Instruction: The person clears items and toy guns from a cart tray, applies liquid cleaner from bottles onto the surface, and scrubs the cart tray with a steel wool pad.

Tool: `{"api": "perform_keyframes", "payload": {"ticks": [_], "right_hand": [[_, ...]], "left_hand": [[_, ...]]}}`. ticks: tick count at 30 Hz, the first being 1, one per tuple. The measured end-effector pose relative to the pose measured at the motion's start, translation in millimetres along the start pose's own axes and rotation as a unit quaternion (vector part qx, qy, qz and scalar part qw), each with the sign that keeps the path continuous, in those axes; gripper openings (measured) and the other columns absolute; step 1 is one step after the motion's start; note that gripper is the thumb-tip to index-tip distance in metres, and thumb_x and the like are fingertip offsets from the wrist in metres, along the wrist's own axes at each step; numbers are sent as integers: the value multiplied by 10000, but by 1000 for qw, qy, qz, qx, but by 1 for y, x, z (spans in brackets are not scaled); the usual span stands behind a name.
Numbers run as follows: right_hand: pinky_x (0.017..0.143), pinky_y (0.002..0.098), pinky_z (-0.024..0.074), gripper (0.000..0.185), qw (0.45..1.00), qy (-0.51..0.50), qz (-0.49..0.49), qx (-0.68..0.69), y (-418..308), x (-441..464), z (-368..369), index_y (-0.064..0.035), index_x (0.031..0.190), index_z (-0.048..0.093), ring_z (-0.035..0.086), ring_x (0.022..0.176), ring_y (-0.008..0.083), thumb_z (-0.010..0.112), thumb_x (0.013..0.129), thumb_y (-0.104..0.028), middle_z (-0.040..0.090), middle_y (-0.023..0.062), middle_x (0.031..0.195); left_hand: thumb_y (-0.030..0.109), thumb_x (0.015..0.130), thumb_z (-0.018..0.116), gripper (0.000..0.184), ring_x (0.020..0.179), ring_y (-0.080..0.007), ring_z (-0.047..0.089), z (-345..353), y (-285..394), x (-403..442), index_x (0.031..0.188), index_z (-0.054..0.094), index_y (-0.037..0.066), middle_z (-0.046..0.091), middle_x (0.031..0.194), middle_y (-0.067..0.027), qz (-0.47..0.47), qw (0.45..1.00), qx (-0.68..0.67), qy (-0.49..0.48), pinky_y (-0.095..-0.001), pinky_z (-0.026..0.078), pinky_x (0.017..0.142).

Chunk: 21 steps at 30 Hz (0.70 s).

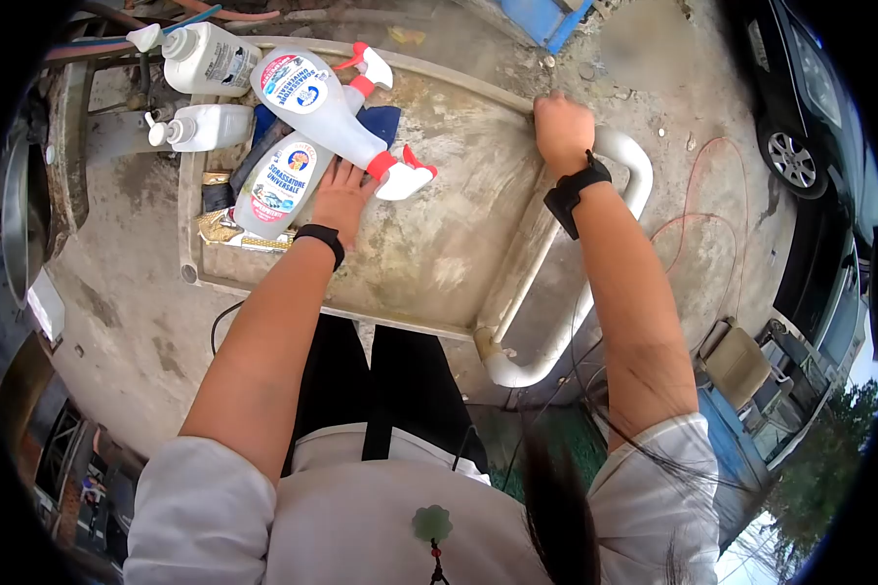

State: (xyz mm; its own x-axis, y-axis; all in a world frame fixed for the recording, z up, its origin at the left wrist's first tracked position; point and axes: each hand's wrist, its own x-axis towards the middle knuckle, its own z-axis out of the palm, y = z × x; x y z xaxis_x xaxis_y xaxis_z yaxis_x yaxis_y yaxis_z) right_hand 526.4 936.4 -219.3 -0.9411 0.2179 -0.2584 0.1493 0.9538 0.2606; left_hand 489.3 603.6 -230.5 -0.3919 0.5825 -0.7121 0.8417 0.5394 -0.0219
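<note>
A cart with a shallow, stained tray [439, 258] stands in front of me. My left hand [342, 203] is over its left half, fingers stretched out against two clear spray bottles with red-and-white trigger heads. The upper spray bottle [307, 102] lies tilted across the lower spray bottle [278, 185]; my fingertips reach under its neck. Another red-and-white trigger head [369, 70] shows behind them. At the tray's far right corner, my right hand [563, 132] is closed over the rim, beside the white tubular handle [639, 161]. Its fingertips are hidden.
Two white pump bottles, a larger one [208, 58] and a smaller one [205, 129], stand at the tray's left end. A dark can [217, 193] sits below them. A black car [800, 107] is at the right. A thin red hose [688, 214] lies on the concrete.
</note>
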Motion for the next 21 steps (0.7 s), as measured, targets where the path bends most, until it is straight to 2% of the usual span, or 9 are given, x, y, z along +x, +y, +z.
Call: {"api": "perform_keyframes", "payload": {"ticks": [2,5,7,9,12,15,19,20,21], "right_hand": [[711,413,564,139,992,125,30,16,13,8,-23,-78,965,634,675,905,295,586,836,-68,648,116,937],[719,416,564,164,990,100,81,62,15,14,-35,-67,996,633,679,891,316,604,837,-95,658,134,960],[722,419,563,169,987,-23,97,125,-5,-2,-28,-68,1004,628,678,878,332,617,847,-127,663,148,966],[665,418,567,156,982,1,69,175,-42,-42,-12,-52,994,581,680,841,331,606,869,-142,655,157,936],[641,362,567,190,986,-45,-53,155,-95,-121,21,-75,968,549,681,797,263,625,795,-90,609,101,884],[632,334,552,190,988,27,-105,106,-94,-136,39,-76,980,550,670,751,230,612,803,-102,601,86,881],[613,334,562,149,998,-19,29,43,-49,-81,28,-77,982,552,693,757,247,596,841,-90,618,80,866],[612,340,565,135,994,-15,71,84,-37,-66,32,-84,964,551,695,740,257,597,838,-75,623,82,856],[609,349,565,158,994,13,51,93,-23,-54,24,-76,957,552,690,746,259,619,815,-56,623,89,854]], "left_hand": [[371,446,944,1294,1488,-342,126,0,-1,2,1544,271,249,239,1581,-111,3,1000,1,-1,-499,66,1217],[366,440,947,1307,1488,-347,125,1,0,2,1548,262,252,240,1579,-115,6,1000,-6,6,-500,69,1216],[356,437,948,1307,1487,-351,127,0,-2,3,1546,265,253,248,1575,-118,9,1000,-24,10,-503,70,1216],[351,434,949,1294,1486,-349,131,-1,-3,2,1540,285,250,257,1570,-123,13,1000,-26,9,-501,75,1217],[341,434,949,1264,1485,-342,140,5,-4,3,1526,319,249,271,1563,-127,15,999,-42,21,-495,82,1220],[336,437,948,1241,1483,-336,151,6,-4,4,1517,345,237,280,1559,-128,19,998,-48,25,-485,85,1224],[327,442,945,1242,1481,-335,159,-1,-1,1,1521,341,205,287,1555,-130,6,1000,-14,10,-479,79,1227],[340,447,943,1250,1484,-332,154,-8,0,1,1524,332,169,281,1558,-135,6,1000,0,-19,-478,74,1227],[345,445,942,1255,1481,-333,159,-6,1,1,1524,330,160,283,1555,-137,6,1000,9,-18,-478,75,1227]]}}
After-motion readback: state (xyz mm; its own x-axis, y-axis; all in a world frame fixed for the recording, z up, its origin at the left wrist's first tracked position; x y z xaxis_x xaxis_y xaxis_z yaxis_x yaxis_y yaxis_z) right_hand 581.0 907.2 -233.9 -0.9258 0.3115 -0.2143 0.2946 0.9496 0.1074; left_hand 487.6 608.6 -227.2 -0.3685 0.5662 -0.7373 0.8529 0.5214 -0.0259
